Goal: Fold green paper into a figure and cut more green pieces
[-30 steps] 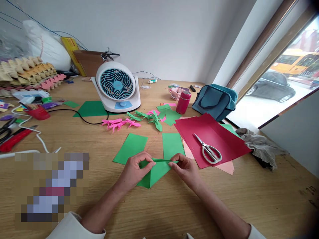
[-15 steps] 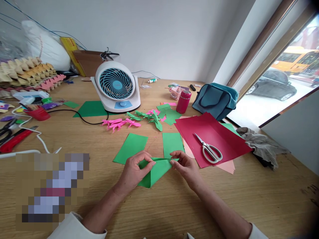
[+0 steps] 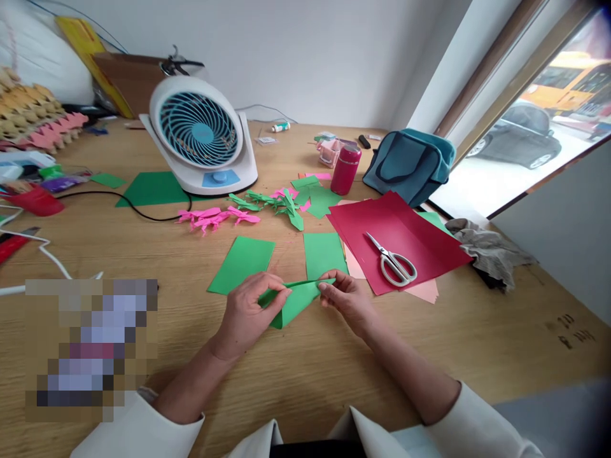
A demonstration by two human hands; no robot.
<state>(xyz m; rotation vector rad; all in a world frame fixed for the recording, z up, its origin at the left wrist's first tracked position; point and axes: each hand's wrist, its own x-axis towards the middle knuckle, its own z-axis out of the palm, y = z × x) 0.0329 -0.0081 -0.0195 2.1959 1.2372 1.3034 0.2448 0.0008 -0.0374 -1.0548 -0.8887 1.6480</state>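
Observation:
Between my hands, just over the table, is a green sheet of paper [image 3: 300, 301], bent over along its upper edge. My left hand [image 3: 252, 305] pinches its left part between thumb and fingers. At the right corner my right hand [image 3: 344, 298] grips it the same way. Two flat green paper pieces lie beyond: one piece [image 3: 243, 262] past my left hand, another piece [image 3: 324, 253] past my right. White-handled scissors [image 3: 395, 262] rest on red paper sheets [image 3: 429, 245] to the right.
Folded pink paper shapes [image 3: 217, 218] and green ones [image 3: 286, 205] lie farther back. Behind them stand a white fan [image 3: 203, 137], a red bottle [image 3: 346, 170] and a teal bag [image 3: 413, 166]. A grey cloth [image 3: 491, 251] lies at the right; a blurred-out patch covers the lower left.
The view has shifted, so the scene sits higher and farther left. Both hands still pinch the green sheet, and my right fingers have closed in more at its corner.

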